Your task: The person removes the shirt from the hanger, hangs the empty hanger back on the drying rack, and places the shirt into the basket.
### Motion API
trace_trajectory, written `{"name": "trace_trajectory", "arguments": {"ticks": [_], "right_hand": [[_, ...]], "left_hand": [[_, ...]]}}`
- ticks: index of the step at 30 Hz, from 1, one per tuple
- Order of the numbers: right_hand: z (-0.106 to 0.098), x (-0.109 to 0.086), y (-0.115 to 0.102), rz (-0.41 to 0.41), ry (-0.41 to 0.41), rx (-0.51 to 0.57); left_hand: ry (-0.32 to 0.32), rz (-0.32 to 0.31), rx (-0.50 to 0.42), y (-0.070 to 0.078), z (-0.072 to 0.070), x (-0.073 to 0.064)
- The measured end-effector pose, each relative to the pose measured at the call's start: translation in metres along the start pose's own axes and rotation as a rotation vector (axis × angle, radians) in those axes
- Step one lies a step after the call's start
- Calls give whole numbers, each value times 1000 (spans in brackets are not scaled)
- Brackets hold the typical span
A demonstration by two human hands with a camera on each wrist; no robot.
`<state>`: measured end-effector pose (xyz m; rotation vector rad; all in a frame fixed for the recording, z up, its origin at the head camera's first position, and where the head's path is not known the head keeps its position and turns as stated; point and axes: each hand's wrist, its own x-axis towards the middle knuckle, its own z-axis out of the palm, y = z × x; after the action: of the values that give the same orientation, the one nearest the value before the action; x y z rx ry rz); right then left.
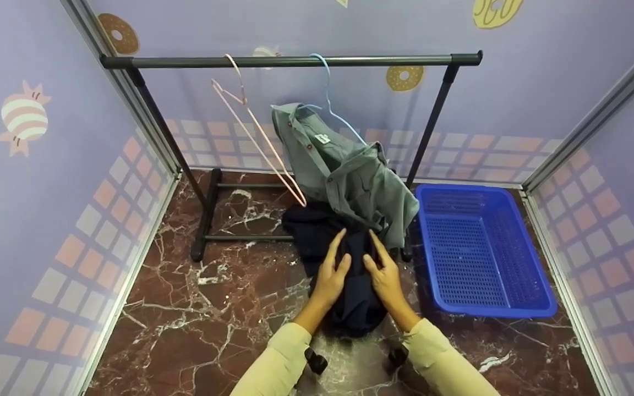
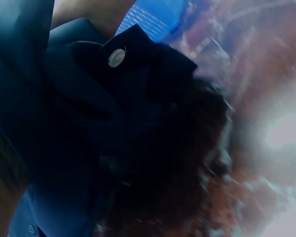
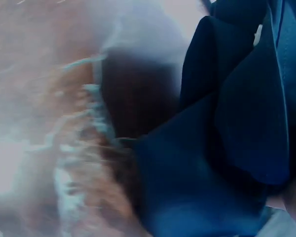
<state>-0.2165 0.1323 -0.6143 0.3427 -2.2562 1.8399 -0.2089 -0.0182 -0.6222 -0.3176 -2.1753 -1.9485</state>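
Observation:
A dark navy buttoned garment lies bunched on the floor in front of the rack. My left hand is at its left side and my right hand at its right, thumbs facing each other and index fingers extended forward along the cloth. Some of the other fingers are hidden. In the left wrist view the dark cloth shows folds, a corner and a pale button. Loose folds of the same cloth fill the right side of the right wrist view.
A dark metal rack holds a pink hanger and a blue hanger. A grey-green buttoned shirt hangs lopsided from the blue one, its lower part over the navy cloth. To the right, a blue plastic basket stands by the wall.

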Motion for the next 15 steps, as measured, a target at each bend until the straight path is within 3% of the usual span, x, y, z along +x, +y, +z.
{"name": "trace_trajectory", "arguments": {"ticks": [4, 9, 15], "right_hand": [[-9, 7, -19, -40, -12, 8], [-23, 15, -19, -102, -26, 11], [-41, 21, -25, -143, -62, 94]], "left_hand": [[18, 27, 5, 2, 3, 6], [13, 63, 6, 28, 3, 10], [-7, 103, 33, 60, 9, 15]]}}
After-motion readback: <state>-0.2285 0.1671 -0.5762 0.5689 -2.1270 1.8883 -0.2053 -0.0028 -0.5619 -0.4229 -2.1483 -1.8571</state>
